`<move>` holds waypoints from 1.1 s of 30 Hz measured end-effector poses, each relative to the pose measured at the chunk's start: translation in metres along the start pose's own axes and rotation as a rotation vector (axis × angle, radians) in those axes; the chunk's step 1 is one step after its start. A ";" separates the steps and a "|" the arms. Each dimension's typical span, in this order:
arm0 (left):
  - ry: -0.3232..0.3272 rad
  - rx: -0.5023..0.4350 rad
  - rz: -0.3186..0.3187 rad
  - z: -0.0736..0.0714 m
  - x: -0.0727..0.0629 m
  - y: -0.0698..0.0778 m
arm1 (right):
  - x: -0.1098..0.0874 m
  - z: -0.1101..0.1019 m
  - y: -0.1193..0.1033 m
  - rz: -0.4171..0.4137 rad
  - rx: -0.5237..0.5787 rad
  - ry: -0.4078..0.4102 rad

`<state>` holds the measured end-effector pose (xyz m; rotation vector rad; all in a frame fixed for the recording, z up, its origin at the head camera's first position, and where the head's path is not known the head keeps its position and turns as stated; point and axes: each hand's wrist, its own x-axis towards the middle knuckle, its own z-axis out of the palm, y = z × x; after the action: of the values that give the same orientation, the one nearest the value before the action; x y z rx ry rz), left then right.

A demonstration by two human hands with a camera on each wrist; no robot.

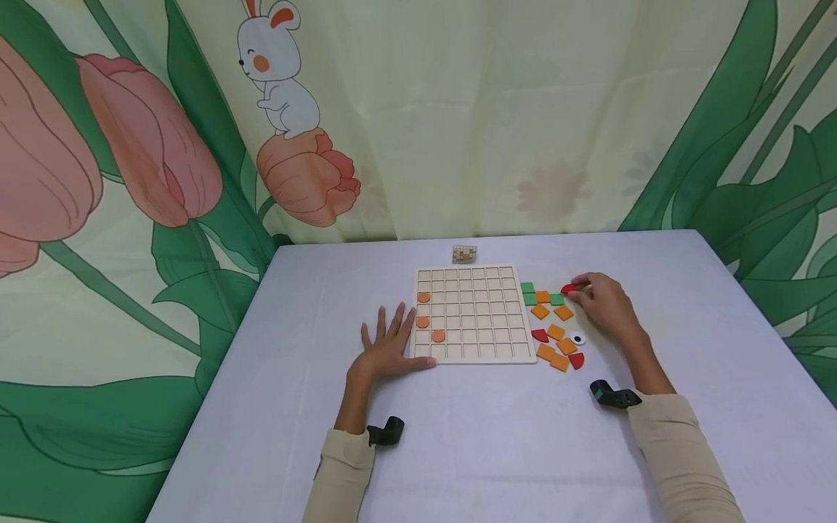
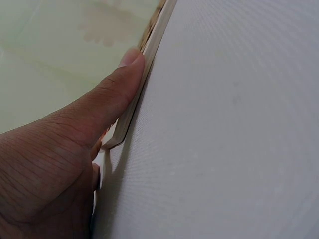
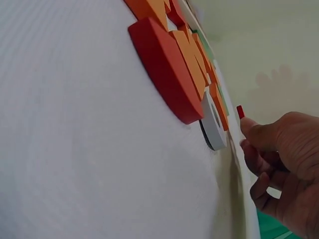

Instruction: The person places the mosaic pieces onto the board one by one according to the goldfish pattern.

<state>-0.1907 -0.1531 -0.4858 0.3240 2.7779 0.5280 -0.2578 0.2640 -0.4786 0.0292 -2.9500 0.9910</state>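
Observation:
A wooden grid board [image 1: 484,314] lies on the table with three orange round pieces [image 1: 439,335] in cells near its left side. My left hand [image 1: 387,350] is spread at the board's lower left corner, fingers straight; in the left wrist view its thumb [image 2: 112,92] lies along the board's edge [image 2: 144,79]. To the right of the board, my right hand [image 1: 604,305] pinches a red quarter-round piece [image 1: 568,289] between thumb and fingertips. The right wrist view shows just a small red end [image 3: 240,111] of it past the thumb.
Right of the board lie loose orange squares [image 1: 556,332], green squares [image 1: 527,288], two red quarter-round pieces [image 1: 576,361] and a white eye piece [image 1: 578,338]. A small patterned card [image 1: 464,254] lies behind the board. A printed curtain [image 1: 458,131] hangs at the table's far edge.

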 end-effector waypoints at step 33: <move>0.004 -0.003 -0.007 0.000 -0.001 0.002 | 0.017 0.047 -0.072 -0.205 0.107 -0.122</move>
<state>-0.1900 -0.1519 -0.4850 0.3128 2.7811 0.5312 -0.2741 0.1784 -0.4722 0.3998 -2.9185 1.1525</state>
